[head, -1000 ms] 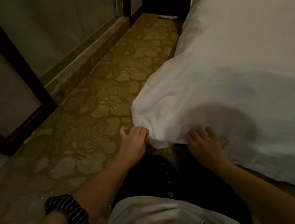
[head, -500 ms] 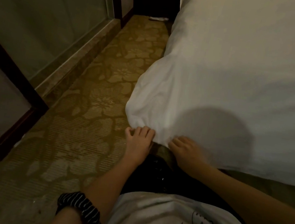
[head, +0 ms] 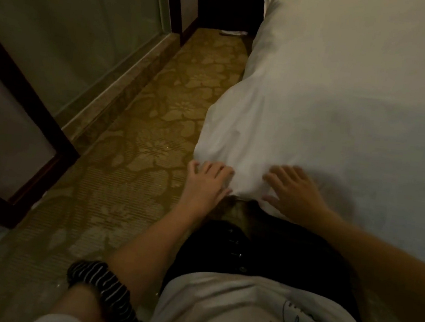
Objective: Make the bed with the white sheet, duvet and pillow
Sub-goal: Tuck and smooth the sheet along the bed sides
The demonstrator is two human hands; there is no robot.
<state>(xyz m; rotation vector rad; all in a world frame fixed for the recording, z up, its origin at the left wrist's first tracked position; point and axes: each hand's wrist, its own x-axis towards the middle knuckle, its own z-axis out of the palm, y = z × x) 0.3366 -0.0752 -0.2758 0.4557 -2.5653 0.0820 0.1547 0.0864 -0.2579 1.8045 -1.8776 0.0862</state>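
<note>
The white duvet (head: pixel 346 110) fills the right half of the view. Its long side edge runs away from the person along the patterned carpet (head: pixel 129 177), towards the dark opening at the far end. Its near corner (head: pixel 247 175) bulges puffily straight ahead of the person's body and sits between the two hands.

The left hand (head: pixel 207 184) is on the aisle side of that corner. Its fingers are arched and spread over the hanging edge, and its thumb is close under the tip. Whether it pinches the fabric or only touches it cannot be told from here. The right hand (head: pixel 297 195) lies on the top side of the corner with its fingers straight and fanned flat on the cloth, and its thumb is near the lower hem. The hands are apart, with the corner's tip between them, and both are about equally near to it.

The next move seems to turn on this arrangement. With the corner bracketed from both sides, squaring or tucking it would mean drawing the cloth back towards the body and down, across the duvet's long axis. The left hand would guide the side drop and the right would smooth the top. What lies beneath the duvet is hidden.

A glass partition (head: pixel 75 23) in a dark frame borders the carpet on the left, and a striped scrunchie (head: pixel 104 289) circles the left forearm.
</note>
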